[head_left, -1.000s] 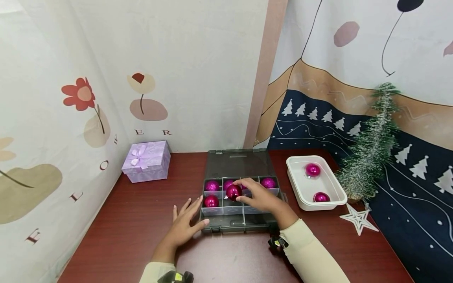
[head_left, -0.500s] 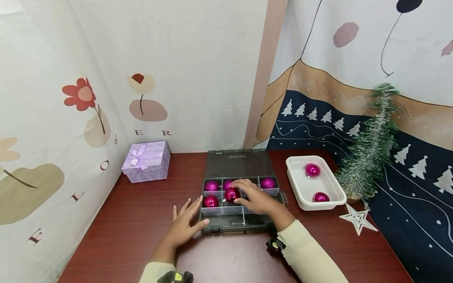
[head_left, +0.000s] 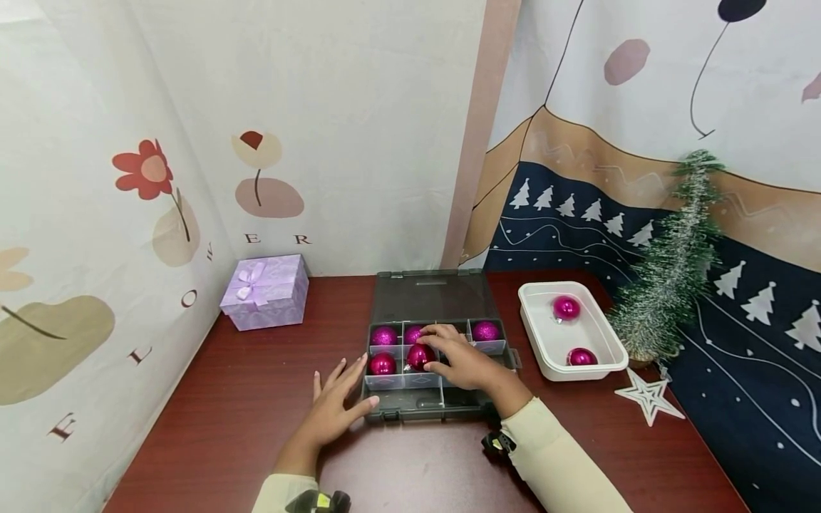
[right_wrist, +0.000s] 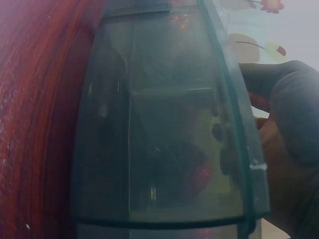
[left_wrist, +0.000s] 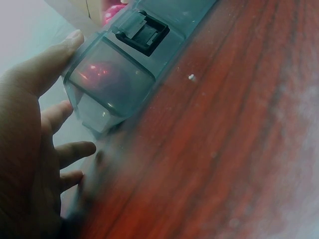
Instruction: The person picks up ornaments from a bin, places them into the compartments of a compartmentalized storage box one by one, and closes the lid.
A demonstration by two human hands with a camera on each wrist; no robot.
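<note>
A dark see-through divided case (head_left: 410, 407) lies with its lid (head_left: 436, 296) laid back. My right hand (head_left: 471, 362) holds a shiny magenta bauble (head_left: 420, 356) between thumb and fingers, in the middle compartment of the case. Left of it another shiny bauble (head_left: 383, 364) sits in its own compartment. Along the back row are glittery baubles, one at the left (head_left: 384, 335) and one at the right (head_left: 485, 330); my right hand partly covers those between. My left hand (head_left: 335, 410), fingers spread, touches the case's left side; the left wrist view shows its thumb (left_wrist: 70, 45) against the wall.
A white tub (head_left: 539, 342) right of the case holds two shiny baubles. Beyond it stand a small frosted Christmas tree (head_left: 673, 263) and a flat white star (head_left: 649, 397). A lilac gift box (head_left: 266, 292) is at the back left.
My right hand has lowered the bauble and shifted it slightly left and toward me, into the middle compartment. The left hand stays in place.
</note>
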